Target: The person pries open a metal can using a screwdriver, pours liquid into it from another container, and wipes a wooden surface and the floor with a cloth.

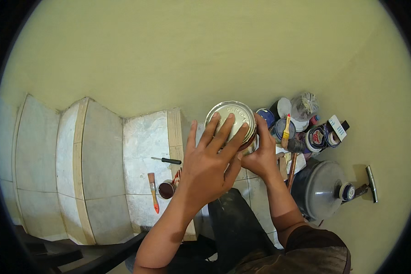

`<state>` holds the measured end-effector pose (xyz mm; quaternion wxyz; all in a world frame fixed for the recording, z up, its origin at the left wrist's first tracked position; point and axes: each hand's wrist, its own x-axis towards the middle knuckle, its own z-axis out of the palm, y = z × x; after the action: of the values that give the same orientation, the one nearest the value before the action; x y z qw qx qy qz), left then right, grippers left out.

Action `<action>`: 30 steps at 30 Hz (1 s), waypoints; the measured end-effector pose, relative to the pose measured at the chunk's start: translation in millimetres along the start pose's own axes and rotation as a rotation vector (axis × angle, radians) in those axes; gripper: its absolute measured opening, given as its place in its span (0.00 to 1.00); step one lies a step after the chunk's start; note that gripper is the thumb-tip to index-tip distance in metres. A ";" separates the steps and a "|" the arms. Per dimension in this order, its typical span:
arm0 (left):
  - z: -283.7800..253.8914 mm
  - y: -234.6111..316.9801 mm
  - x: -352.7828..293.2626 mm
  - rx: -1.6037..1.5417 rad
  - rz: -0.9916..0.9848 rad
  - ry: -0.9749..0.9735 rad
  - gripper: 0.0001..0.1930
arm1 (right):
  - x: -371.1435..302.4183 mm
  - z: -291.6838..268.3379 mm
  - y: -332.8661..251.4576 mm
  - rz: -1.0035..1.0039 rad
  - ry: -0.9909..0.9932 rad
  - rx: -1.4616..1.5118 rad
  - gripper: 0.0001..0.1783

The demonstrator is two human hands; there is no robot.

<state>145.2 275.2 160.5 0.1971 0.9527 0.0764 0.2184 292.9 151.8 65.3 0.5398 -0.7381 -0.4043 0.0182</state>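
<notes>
Currently tin (238, 111) inside right grip (261, 160), under spread left grip (210, 162).

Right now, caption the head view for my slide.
Left hand spread atop a round metal can, right hand holding its side; paintbrush and screwdriver lie on a tiled step.

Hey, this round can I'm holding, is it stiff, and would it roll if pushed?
The can looks stiff, given its metal-looking lid. On its side it would probably roll, being round. How heavy is unclear: the lid hides any contents.
</notes>
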 end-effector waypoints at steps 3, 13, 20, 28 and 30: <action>-10.3 -6.4 5.3 -0.078 -0.003 -0.047 0.27 | -4.5 2.0 -0.3 -0.019 -0.001 0.032 0.64; -12.1 6.2 36.6 -0.011 -0.110 -0.116 0.36 | -18.0 16.3 -10.5 -0.196 0.138 0.078 0.64; -7.7 33.8 29.8 0.120 -0.079 -0.160 0.38 | -38.0 24.4 -10.2 -0.094 0.256 0.242 0.55; -5.6 43.4 22.7 0.221 -0.049 -0.162 0.67 | -40.6 0.5 -11.6 -0.148 0.213 0.133 0.56; -9.8 35.4 12.5 0.145 -0.044 -0.108 0.78 | -44.7 -0.1 -9.4 -0.078 0.148 0.189 0.65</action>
<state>154.1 249.2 187.9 0.1363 0.9729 0.1020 0.1562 257.4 125.0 54.7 0.6358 -0.6668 -0.3882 -0.0194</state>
